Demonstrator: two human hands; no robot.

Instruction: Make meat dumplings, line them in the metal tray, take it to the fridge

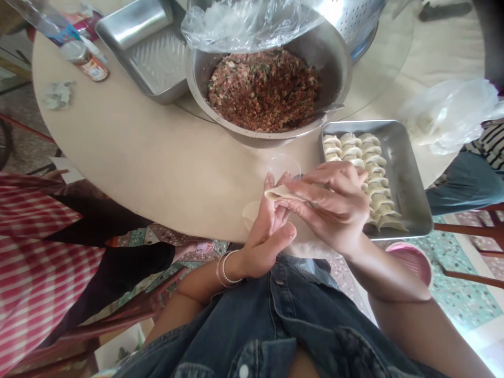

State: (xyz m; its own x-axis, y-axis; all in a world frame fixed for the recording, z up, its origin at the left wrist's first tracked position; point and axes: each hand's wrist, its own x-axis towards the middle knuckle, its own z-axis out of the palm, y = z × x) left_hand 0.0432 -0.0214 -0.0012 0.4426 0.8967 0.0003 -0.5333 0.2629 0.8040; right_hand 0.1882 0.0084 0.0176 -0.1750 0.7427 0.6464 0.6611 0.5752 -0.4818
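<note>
A folded dumpling [281, 193] in pale dough lies across the fingers of my left hand [263, 236], which is palm up with the thumb held apart. From the right, my right hand [334, 202] pinches the dumpling's upper edge between thumb and fingers; the end facing left still shows a gap between the dough layers. Below them, a flat dough wrapper [250, 212] is partly hidden by my left hand. Just beyond my fingertips sits a small clear dish [283, 164]. A metal tray [409, 184] beside my right hand holds rows of finished dumplings [374, 152].
A large metal bowl [268, 137] of minced meat filling [263, 89] stands ahead, partly covered by plastic film [252, 26]. Left of it are another metal tray [157, 63] and a jar [84, 60]. People sit on both sides, one in a checked garment [47, 252].
</note>
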